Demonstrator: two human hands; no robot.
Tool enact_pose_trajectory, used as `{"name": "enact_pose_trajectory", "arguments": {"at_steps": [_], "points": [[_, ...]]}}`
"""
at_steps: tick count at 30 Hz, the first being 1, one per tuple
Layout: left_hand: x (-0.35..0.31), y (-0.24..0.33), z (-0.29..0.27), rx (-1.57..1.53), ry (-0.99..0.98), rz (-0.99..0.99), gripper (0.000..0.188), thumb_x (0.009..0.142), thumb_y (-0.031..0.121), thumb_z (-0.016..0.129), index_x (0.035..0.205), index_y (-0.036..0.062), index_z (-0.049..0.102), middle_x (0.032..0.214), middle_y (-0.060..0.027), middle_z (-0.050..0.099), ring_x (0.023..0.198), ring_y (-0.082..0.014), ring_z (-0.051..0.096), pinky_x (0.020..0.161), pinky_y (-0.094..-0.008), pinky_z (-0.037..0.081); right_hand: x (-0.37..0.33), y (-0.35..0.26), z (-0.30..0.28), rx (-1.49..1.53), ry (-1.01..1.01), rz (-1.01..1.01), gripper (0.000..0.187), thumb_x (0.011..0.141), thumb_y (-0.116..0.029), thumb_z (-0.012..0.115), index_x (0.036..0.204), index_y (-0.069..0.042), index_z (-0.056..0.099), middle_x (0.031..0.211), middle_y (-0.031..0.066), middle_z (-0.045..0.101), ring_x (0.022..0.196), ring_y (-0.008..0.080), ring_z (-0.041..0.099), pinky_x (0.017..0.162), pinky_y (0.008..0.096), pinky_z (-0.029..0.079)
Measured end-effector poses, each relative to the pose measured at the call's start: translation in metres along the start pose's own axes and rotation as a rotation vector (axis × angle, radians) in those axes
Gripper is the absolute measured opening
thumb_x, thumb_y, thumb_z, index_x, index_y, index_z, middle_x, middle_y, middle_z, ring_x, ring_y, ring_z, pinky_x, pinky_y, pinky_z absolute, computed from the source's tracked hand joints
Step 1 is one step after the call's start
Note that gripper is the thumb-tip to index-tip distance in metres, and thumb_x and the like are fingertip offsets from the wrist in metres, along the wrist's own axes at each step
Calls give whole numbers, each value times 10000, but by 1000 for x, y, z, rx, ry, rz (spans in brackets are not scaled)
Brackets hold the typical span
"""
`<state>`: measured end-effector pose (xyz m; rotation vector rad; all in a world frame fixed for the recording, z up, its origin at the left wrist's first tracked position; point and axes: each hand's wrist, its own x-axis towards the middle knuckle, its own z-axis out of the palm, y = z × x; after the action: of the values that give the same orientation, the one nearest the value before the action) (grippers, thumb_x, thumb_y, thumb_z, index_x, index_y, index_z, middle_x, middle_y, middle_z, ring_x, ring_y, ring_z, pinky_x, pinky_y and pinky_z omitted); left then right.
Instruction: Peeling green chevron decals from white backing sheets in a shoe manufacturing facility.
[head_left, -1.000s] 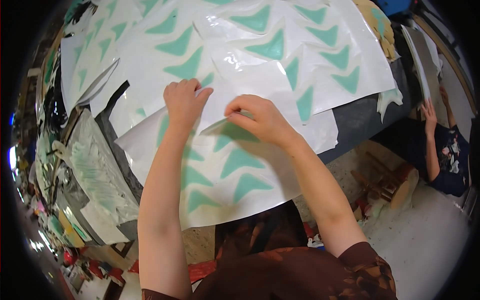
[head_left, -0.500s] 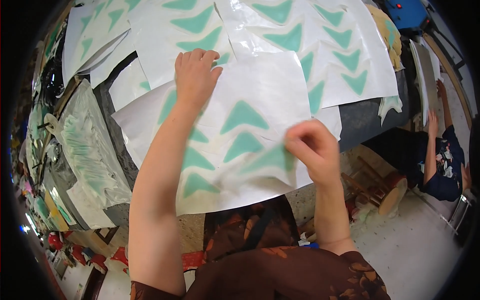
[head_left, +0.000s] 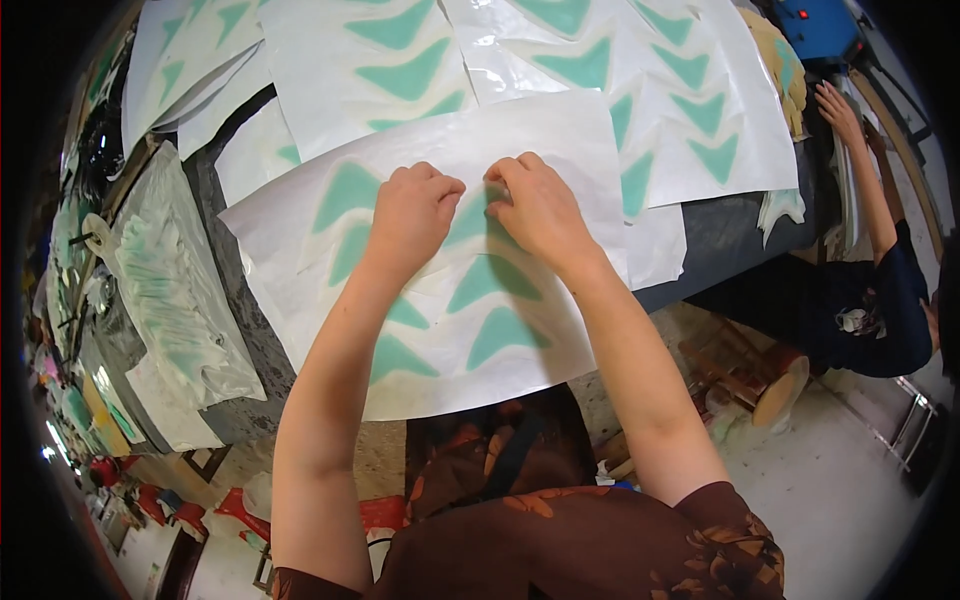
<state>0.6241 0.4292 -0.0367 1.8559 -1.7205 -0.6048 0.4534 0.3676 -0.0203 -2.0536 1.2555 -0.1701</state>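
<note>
A large white sheet (head_left: 570,130) with two columns of green, curved-triangle pieces lies before me on the table. My left hand (head_left: 415,215) is over its upper middle, fingers curled and thumb tip against the index finger. Facing it, my right hand (head_left: 540,210) bends its fingers over a green piece (head_left: 468,222), partly covering it. Anything between the fingertips of either hand is too small to make out. Closer to me, two more green pieces (head_left: 492,283) lie flat on the sheet. Green pieces in the left column are partly hidden by my left arm.
More white sheets with green pieces (head_left: 405,75) cover the far side of the dark table (head_left: 740,225). A clear plastic bag (head_left: 185,290) of greenish pieces lies at left. At right, another person's arm (head_left: 870,180) reaches toward the table, near a wooden stool (head_left: 780,390).
My right hand has moved up and left from the sheet's lower right, where a green piece now lies flat. My left hand has come down slightly. The other person's arm is higher.
</note>
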Motion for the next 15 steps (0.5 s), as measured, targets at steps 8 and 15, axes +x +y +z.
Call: {"name": "enact_pose_trajectory", "arguments": {"at_steps": [8, 15], "points": [[0, -4, 9, 25, 2, -55, 187, 784, 43, 583, 823, 152, 730, 855, -30, 630, 829, -263, 559, 713, -388, 453, 4, -6, 4, -17, -23, 9, 241, 752, -68, 699, 967, -42, 594, 1020, 126, 598, 944, 307, 578, 796, 392, 468], [8, 0, 16, 65, -1, -63, 152, 797, 71, 561, 811, 157, 687, 844, -49, 634, 836, -293, 571, 721, -430, 451, 14, 8, 8, -46, 89, 23, 105, 801, -113, 605, 886, -59, 634, 886, 145, 638, 887, 336, 603, 752, 433, 477]]}}
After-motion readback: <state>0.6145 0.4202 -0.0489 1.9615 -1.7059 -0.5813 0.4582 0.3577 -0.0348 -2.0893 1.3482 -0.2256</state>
